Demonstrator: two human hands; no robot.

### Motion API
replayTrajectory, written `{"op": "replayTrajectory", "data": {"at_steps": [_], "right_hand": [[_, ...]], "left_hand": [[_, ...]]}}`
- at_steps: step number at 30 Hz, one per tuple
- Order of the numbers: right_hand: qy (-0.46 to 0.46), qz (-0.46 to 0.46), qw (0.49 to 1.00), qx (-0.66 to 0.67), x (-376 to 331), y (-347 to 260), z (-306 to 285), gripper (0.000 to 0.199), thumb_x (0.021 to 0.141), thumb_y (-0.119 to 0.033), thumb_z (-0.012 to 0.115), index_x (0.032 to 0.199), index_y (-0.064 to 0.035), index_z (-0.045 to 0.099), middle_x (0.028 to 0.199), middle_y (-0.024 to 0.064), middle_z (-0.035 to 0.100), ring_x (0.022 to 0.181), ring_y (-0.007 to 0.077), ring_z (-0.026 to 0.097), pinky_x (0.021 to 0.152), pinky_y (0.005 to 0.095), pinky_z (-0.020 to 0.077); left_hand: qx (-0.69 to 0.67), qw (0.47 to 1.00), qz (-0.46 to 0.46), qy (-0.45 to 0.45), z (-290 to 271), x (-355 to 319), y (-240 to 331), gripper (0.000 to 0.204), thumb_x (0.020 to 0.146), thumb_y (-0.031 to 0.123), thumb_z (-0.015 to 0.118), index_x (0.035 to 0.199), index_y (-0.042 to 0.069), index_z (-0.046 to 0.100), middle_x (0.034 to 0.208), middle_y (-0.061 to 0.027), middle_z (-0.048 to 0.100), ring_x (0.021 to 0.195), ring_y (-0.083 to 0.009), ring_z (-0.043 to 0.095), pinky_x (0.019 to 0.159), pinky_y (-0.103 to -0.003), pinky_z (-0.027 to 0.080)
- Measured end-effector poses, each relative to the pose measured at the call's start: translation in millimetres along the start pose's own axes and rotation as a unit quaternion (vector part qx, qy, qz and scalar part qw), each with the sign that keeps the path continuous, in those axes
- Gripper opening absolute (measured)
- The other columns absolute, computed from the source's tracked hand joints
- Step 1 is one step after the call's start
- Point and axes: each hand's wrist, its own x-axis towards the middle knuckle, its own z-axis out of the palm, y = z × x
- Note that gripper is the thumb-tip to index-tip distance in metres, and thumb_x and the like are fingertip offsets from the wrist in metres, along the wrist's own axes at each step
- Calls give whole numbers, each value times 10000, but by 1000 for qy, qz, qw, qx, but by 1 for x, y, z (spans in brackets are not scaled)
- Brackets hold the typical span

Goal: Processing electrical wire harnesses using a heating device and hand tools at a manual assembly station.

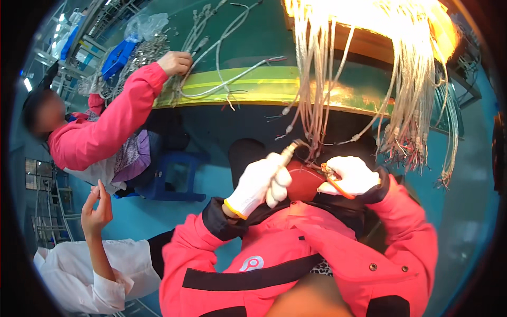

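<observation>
My left hand (262,182), in a white knit glove with a yellow cuff, is closed around a pale cable end (288,151) with a metal-looking tip; its exact kind is hard to make out. In my gloved right hand (351,177) are small pliers (338,187) with orange handles. Their jaws point left, toward the hanging wires. Just above both hands a bundle of clear-sheathed cables (318,95) hangs over the table edge, its stripped ends showing thin coloured wires. Beneath the hands is a red surface (303,182).
A second cable bundle (406,100) hangs to the right, under bright light. On the green table (253,37) lie loose grey cables (217,58). A co-worker in a pink sleeve (113,116) reaches there from the left. Another person's bare hand (96,208) is raised at lower left. A blue stool (174,177) stands nearby.
</observation>
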Motion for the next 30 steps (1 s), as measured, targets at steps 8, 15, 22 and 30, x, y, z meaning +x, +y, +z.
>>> {"op": "replayTrajectory", "data": {"at_steps": [8, 15, 22, 30], "right_hand": [[299, 150, 723, 604, 45, -34, 63, 125, 806, -112, 644, 862, -7, 608, 724, 18, 587, 567, 87, 505, 484, 221, 362], [125, 149, 768, 610, 31, -38, 45, 123, 796, -99, 666, 866, -13, 614, 706, 11, 588, 582, 95, 526, 489, 266, 396], [110, -108, 976, 152, 14, -15, 38, 152, 801, -161, 672, 777, -38, 586, 617, -5, 536, 569, 93, 517, 480, 285, 375], [4, 77, 805, 588, 8, -18, 39, 143, 838, -163, 623, 803, -29, 588, 596, -21, 509, 509, 56, 463, 450, 239, 318]], "left_hand": [[418, 869, 245, 104, 22, 6, -29, 288, 967, 241, 412, 855, 13, 547, 628, -56, 571, 451, -129, 494, 462, -261, 432], [277, 955, 98, 34, 29, -14, -14, 319, 972, 260, 396, 799, 37, 544, 543, -28, 509, 399, -135, 464, 417, -247, 399], [74, 983, -156, -70, 12, -22, -2, 309, 939, 294, 465, 790, 43, 567, 533, -58, 535, 369, -150, 463, 393, -243, 386], [489, 815, 311, 19, 29, -10, -22, 220, 770, 212, 692, 779, 31, 568, 562, -71, 546, 442, -175, 522, 440, -273, 421]]}}
